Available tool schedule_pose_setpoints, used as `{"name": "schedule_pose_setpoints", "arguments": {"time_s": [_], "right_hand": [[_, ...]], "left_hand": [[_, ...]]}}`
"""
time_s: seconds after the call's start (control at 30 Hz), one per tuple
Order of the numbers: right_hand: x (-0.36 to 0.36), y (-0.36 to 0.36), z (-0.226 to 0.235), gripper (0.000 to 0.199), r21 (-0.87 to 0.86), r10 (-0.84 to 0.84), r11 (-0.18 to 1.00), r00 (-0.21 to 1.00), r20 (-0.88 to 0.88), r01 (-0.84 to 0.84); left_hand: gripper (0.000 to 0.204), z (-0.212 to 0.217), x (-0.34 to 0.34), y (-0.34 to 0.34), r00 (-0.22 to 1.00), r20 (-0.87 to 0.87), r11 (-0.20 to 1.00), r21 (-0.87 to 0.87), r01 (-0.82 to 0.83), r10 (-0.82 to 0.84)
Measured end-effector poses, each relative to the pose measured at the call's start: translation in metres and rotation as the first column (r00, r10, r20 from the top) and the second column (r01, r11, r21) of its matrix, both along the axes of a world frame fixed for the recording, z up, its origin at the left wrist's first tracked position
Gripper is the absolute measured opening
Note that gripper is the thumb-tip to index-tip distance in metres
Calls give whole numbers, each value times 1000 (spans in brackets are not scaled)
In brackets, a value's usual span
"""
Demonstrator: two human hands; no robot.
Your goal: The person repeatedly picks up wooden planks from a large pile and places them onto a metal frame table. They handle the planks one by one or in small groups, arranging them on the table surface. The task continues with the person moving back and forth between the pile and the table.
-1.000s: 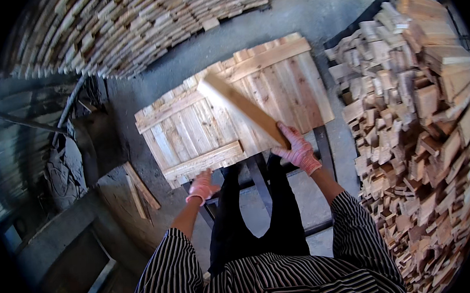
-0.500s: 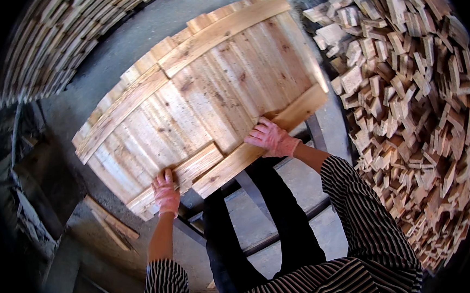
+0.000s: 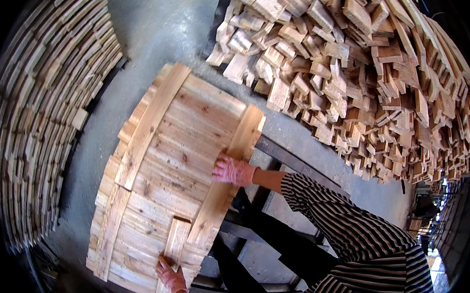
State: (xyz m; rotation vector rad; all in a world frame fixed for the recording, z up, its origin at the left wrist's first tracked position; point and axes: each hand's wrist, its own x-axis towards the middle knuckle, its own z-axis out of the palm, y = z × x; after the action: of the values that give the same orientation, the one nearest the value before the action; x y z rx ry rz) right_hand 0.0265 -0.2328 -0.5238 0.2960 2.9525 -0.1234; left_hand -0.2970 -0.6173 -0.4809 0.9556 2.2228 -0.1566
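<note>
A panel of pale planks set side by side lies before me, with batten boards laid across its far-left side. My right hand, in a thin pinkish glove, is closed across a long board along the panel's near side, fingertips at its inner edge. A shorter board lies beside the lower end of that long one, partly alongside it. My left hand, gloved alike, grips the shorter board's edge with thumb and fingers. The undersides of the boards are hidden.
Short wood offcuts rise in a large loose heap at the right. Along the left stands a long stack of boards. Dark metal frame bars run under and beside the panel, near my legs. Grey concrete floor shows between the piles.
The view has swung, so the panel appears steeper and lower left, and more of both wood piles shows. Both hands remain on the same boards; the left fingers have shifted onto the short board's edge.
</note>
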Motion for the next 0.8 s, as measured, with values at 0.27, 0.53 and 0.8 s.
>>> {"name": "schedule_pose_setpoints", "arguments": {"time_s": [0.27,0.53,0.8], "right_hand": [[-13,-4,-2,44,-105,-12,994,1000,-1,12],[8,-46,44,80,-83,-275,955,956,101,284],[29,64,330,80,-270,-582,808,642,-498,523]], "left_hand": [[105,-11,-7,-12,999,-51,999,-31,-9,7],[126,32,-13,59,969,113,817,-522,245,-219],[98,168,6,302,957,64,880,415,231,-282]]}}
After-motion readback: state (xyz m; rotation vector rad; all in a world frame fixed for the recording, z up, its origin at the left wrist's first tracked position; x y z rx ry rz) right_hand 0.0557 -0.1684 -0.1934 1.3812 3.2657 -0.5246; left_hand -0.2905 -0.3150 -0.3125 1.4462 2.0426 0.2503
